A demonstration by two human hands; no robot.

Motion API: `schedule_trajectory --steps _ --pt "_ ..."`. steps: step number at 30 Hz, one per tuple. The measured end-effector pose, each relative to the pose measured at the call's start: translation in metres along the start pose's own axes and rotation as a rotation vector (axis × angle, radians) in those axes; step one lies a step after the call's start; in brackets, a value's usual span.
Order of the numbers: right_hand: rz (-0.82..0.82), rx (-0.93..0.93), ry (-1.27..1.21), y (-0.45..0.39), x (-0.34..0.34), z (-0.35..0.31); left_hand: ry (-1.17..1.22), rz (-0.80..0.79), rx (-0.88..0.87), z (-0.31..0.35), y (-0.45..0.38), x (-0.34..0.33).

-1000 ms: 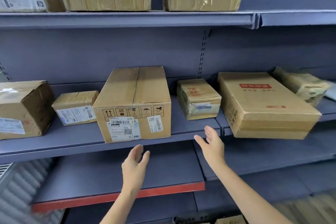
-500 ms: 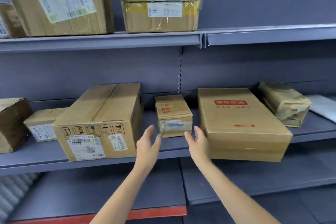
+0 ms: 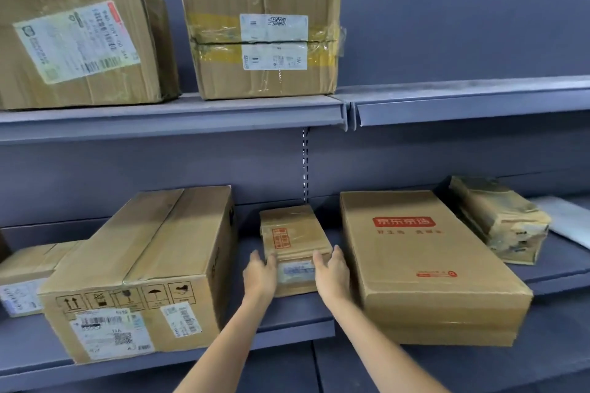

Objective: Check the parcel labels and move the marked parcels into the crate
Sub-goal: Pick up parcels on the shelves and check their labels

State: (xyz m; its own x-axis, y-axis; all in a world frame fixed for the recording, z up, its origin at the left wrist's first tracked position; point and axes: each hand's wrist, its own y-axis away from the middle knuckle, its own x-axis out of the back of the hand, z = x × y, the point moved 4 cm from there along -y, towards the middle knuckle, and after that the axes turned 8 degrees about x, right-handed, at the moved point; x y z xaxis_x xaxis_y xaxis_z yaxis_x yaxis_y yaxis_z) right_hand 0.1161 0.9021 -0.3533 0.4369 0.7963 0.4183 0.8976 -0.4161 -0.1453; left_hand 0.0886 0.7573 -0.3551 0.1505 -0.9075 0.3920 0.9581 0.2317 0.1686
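Middle shelf (image 3: 287,325), left to right: a small flat box (image 3: 22,277) sat at the far left edge, white label on its front, text too blurred to read. Just beside it stood a large carton (image 3: 143,268) with handling symbols and two barcode labels on the front face. Next came the small taped parcel (image 3: 295,246), red stamp on top, pale label on its front end, lying between the large carton and a wide flat box (image 3: 424,265) with red print. Left hand (image 3: 259,276) gripped the parcel's left front corner, fingers curled onto the side. Right hand (image 3: 332,274) held the right front corner, fingers wrapped on that side. Parcel rested on the shelf. Further right lay a crumpled taped parcel (image 3: 498,220), tilted, then a white mailer (image 3: 568,220) at the edge. Upper shelf (image 3: 178,115) carried two labelled cartons, the left one (image 3: 79,41) and one with yellow tape (image 3: 265,38).
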Motion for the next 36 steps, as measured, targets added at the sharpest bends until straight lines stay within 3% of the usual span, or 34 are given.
schedule_trajectory --steps 8,13,16,21,26,32,36 --pt "0.092 0.018 0.005 -0.002 -0.001 -0.007 0.097 -0.024 -0.158 0.005 0.007 0.005" --pt "0.241 0.103 -0.219 0.01 0.019 -0.032 0.224 0.035 -0.311 0.041 0.032 0.031" --pt "0.238 0.167 -0.354 0.01 0.028 -0.053 0.285 0.039 -0.37 0.065 0.034 0.046" --pt "0.055 0.174 -0.482 0.003 0.051 -0.08 0.248 -0.095 -0.312 0.074 0.018 0.049" --pt "-0.114 0.128 -0.349 -0.006 0.05 -0.077 0.203 -0.037 -0.21 0.066 0.021 0.048" --pt "-0.108 0.129 -0.306 -0.004 0.043 -0.074 0.068 -0.021 -0.257 0.065 0.03 0.042" --pt "-0.004 0.074 -0.569 0.001 0.047 -0.068 0.272 -0.078 -0.191 0.047 0.035 0.04"
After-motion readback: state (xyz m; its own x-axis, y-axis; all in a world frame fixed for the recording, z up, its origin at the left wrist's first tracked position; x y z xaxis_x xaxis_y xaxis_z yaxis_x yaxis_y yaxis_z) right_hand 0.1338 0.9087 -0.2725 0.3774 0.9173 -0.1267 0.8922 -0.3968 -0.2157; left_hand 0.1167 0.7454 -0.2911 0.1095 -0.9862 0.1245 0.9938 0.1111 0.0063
